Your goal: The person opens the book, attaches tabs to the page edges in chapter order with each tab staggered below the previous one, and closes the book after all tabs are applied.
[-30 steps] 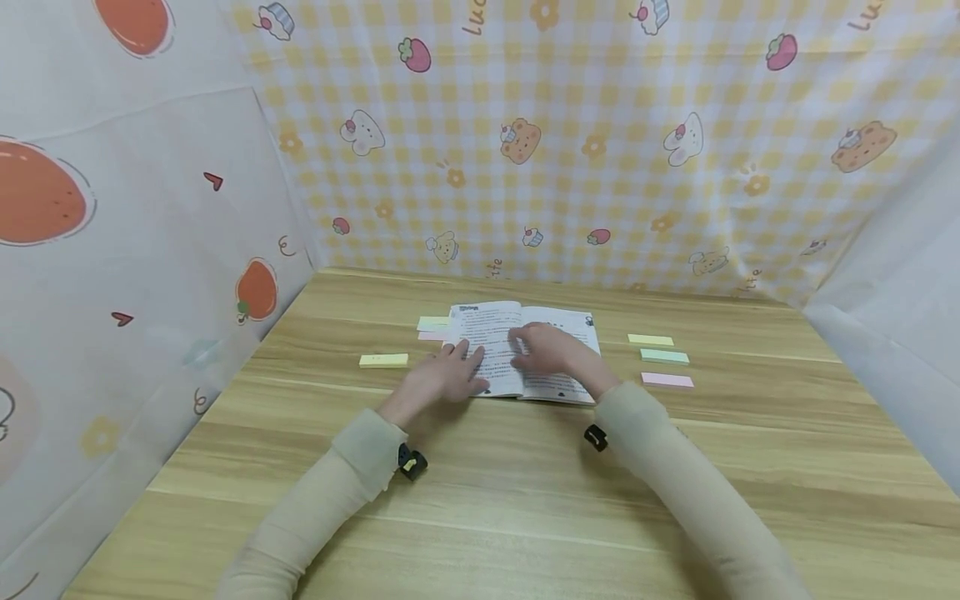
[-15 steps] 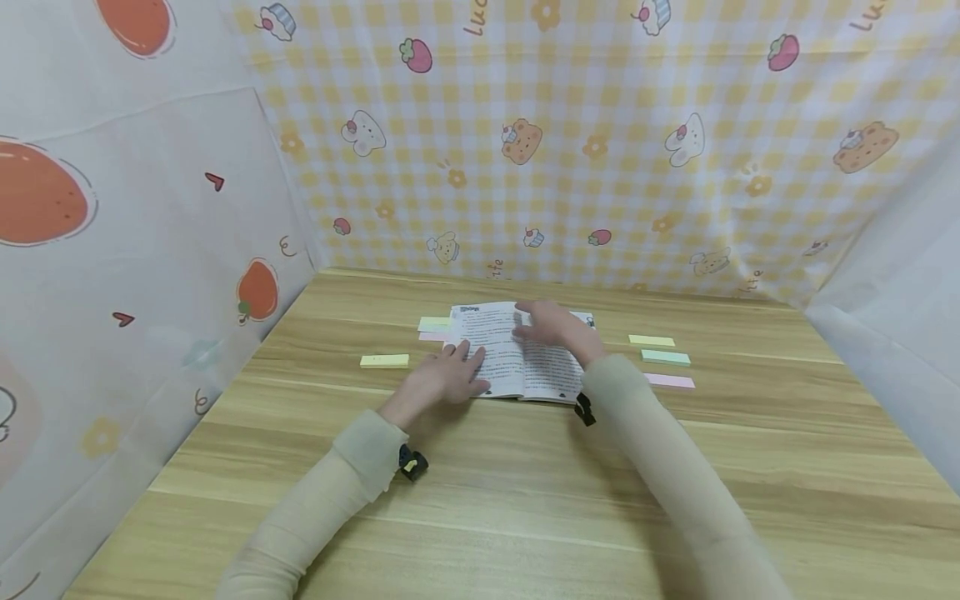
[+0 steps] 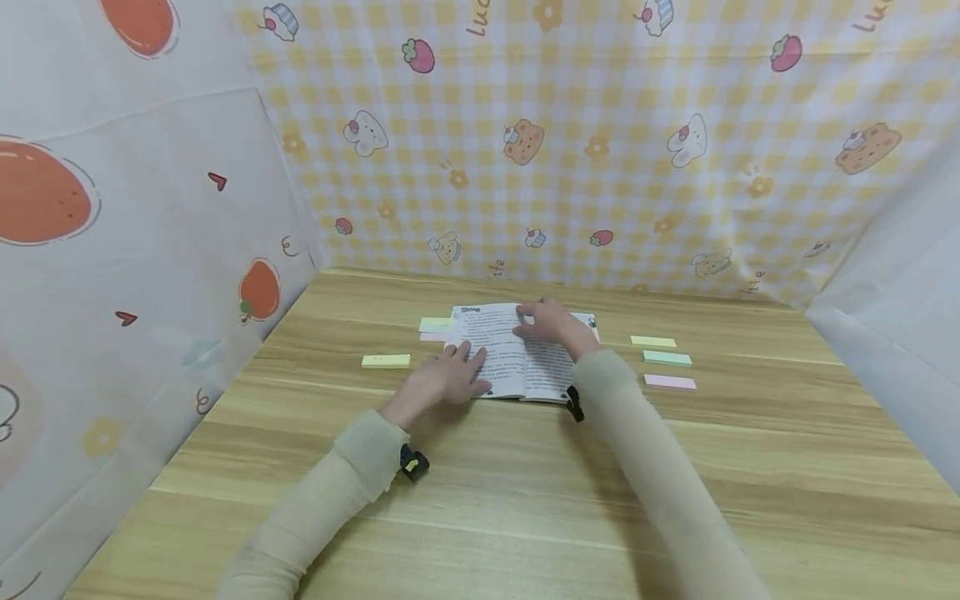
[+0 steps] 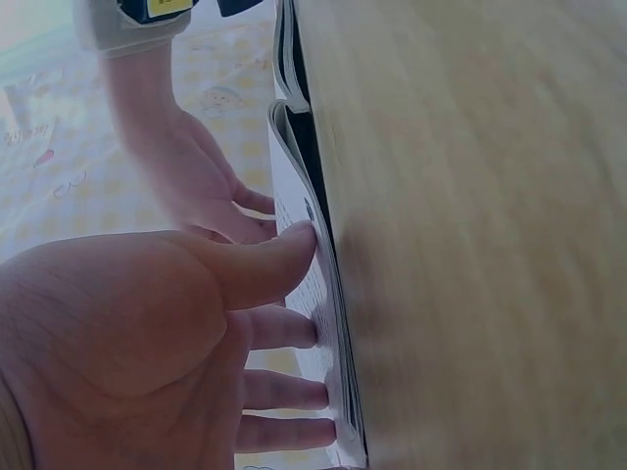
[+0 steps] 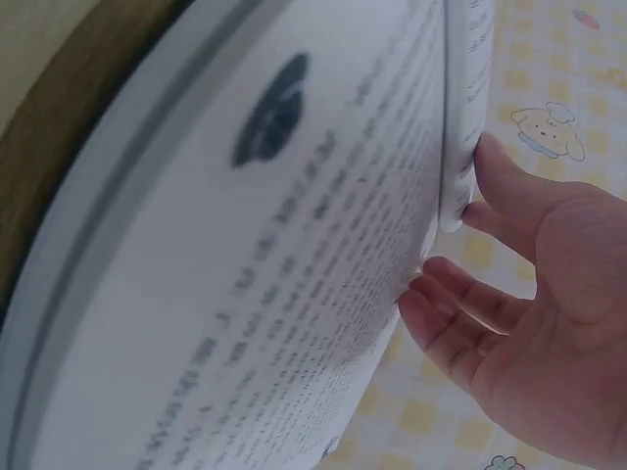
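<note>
An open book [image 3: 501, 367] with printed pages lies on the wooden table. My left hand [image 3: 447, 377] rests on the left page near its outer lower part, fingers extended. In the left wrist view, the left hand's thumb [image 4: 284, 262] lies at the book's lower edge, the other fingertips along the page. My right hand [image 3: 553, 323] is over the upper part of the book, its fingertips at the centre fold. The right wrist view shows the right hand [image 5: 549, 294] with spread, slightly bent fingers touching the paper near the fold. Its forearm covers part of the right page.
Yellow [image 3: 652, 342], green [image 3: 667, 358] and pink [image 3: 670, 382] sticky-note pads lie right of the book. Another yellow pad [image 3: 386, 361] is at left, with several strips [image 3: 435, 325] beside the book's left edge. A checked cloth [image 3: 570, 200] hangs behind the table.
My right hand has moved up along the centre fold toward the book's top edge, its forearm shifting left. My left hand has stayed on the left page.
</note>
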